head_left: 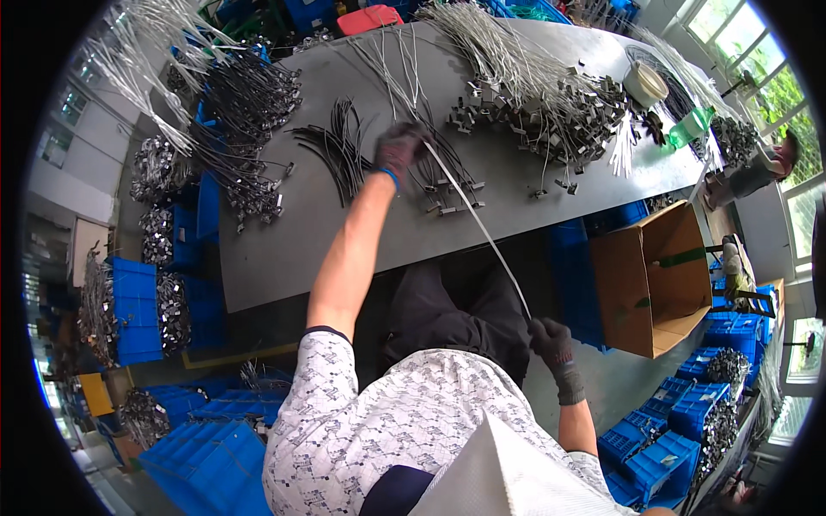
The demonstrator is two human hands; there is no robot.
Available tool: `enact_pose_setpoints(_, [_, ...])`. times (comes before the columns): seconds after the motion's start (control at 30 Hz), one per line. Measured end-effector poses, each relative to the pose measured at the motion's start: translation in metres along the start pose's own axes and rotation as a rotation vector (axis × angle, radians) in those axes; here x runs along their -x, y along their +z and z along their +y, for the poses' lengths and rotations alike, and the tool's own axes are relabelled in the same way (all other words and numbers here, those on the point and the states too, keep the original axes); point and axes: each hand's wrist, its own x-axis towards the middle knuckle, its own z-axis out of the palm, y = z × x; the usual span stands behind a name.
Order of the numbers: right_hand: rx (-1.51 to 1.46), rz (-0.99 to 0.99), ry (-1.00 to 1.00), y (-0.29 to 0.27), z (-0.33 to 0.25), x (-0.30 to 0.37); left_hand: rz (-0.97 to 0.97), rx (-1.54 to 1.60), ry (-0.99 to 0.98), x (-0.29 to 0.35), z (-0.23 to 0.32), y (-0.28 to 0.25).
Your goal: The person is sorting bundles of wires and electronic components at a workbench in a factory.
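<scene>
A long, thin grey-white cable [482, 225] is stretched slantwise from the table down past its front edge. My left hand [401, 148], in a dark glove with a blue cuff edge, is closed at the cable's upper end over the table, slightly blurred. My right hand [553, 344], also gloved, is closed on its lower end beside my right thigh. Under and beside my left hand lie a few cables with metal end pieces [452, 199]. Just left of it is a loose bundle of short black tubes [342, 153].
A large heap of silvery cables with metal ends [559, 120] covers the table's right side. Beyond it are a white tub [645, 84] and a green bottle [691, 127]. More cables hang at left [249, 112]. An open cardboard box [641, 288] stands right, blue crates [211, 464] lower left.
</scene>
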Motion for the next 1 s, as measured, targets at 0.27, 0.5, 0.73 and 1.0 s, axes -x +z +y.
enact_pose_setpoints(0.27, [-0.304,0.27,-0.561,0.059,-0.089,-0.107,-0.315,-0.206,-0.072,0.159,-0.09,0.12])
enact_pose_setpoints(0.5, [-0.463,0.318,-0.224,0.103,-0.071,-0.193,-0.144,-0.132,-0.214,0.16,-0.122,0.108])
enact_pose_setpoints(0.73, [-0.382,-0.055,-0.401,0.125,-0.144,-0.231,-0.329,-0.418,0.09,0.032,-0.166,-0.015])
enact_pose_setpoints(1.0, [0.273,0.738,-0.328,0.02,-0.12,-0.253,0.353,-1.214,-0.124,0.047,-0.063,-0.05])
